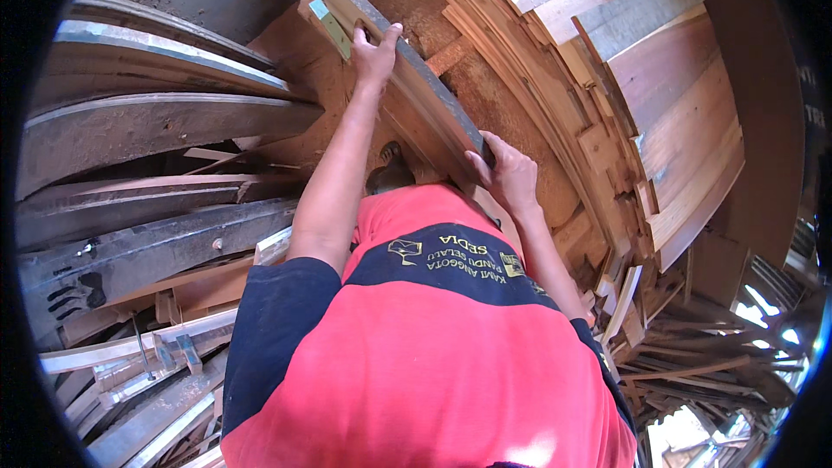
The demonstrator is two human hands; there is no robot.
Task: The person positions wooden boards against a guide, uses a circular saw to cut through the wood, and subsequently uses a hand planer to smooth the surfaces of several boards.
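A long brown wooden board [426, 97] with a dark grey edge slants from the upper middle down toward my waist. My left hand [376, 59] is closed on it partway along, with the thumb at the grey edge and the fingers on the near face. Close to my body, my right hand [511, 175] grips the lower part over that edge, so some of its fingers are hidden. Beside my left hand, a narrow greenish strip with a light blue end [329, 26] shows along the board; whether it is attached I cannot tell.
Large stacked planks [165, 130] fill the left side, with cut offcuts [173, 355] below them. On the right stands a stack of boards [685, 113], with scrap wood [693, 364] piled lower right. Sawdust covers the ground around a foot [390, 172].
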